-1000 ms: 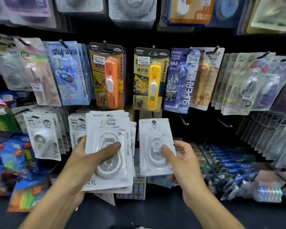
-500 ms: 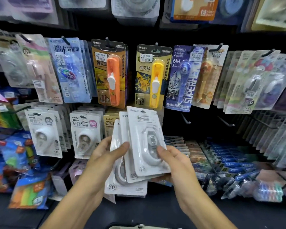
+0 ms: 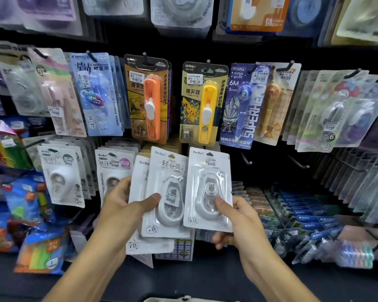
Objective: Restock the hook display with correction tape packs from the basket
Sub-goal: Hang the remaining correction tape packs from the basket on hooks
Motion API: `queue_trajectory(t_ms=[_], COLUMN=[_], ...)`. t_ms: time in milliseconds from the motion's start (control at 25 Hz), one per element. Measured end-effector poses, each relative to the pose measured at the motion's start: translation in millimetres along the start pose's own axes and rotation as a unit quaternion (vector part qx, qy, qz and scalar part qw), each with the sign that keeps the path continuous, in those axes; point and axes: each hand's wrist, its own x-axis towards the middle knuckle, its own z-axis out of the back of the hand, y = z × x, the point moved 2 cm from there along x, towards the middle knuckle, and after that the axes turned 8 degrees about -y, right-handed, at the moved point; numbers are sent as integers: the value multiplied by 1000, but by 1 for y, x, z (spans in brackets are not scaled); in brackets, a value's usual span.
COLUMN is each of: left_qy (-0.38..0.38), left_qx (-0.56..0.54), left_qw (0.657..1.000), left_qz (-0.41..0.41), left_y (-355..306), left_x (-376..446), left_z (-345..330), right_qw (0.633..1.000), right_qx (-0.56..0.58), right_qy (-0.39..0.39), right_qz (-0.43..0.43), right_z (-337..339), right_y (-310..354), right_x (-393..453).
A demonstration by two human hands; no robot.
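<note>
My left hand (image 3: 127, 205) grips a fanned stack of white correction tape packs (image 3: 164, 192), thumb across the front pack. My right hand (image 3: 234, 216) pinches a single white correction tape pack (image 3: 207, 188) by its lower part, upright, just right of the stack and in front of the black hook display (image 3: 271, 162). That pack's hang hole sits near the top, below the yellow clip pack (image 3: 202, 103). A bare hook (image 3: 247, 159) sticks out just right of it. The basket is only a sliver at the bottom edge (image 3: 183, 299).
Matching white packs (image 3: 61, 175) hang on hooks at left. Orange clip pack (image 3: 148, 99), blue and purple tape packs (image 3: 240, 105) hang in the row above. Another bare hook (image 3: 299, 162) sits further right. Blue packs (image 3: 303, 216) lie on the lower right shelf.
My right hand has pulled one pack off the stack and moved it right and upright. My left hand has kept the rest of the stack, now fanned beside it.
</note>
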Motion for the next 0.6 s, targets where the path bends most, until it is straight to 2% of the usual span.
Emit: queue_trajectory(t_ms=[160,400,600], left_qy=[-55,-54,-31], left_qx=[-12,-27,-38], left_qw=[996,995,996], left_qz=[-63,-83,-75], left_y=[-12,-16,-13], left_x=[3,-2,-1], left_z=[12,11,9], right_qw=[994,993,991], right_qx=[-73,11,42], right_qy=[-13,-95,-115], right_qz=[76,76,60], right_z=[5,1,-2], right_y=[0,-7,-7], right_x=[-1,-7,-2])
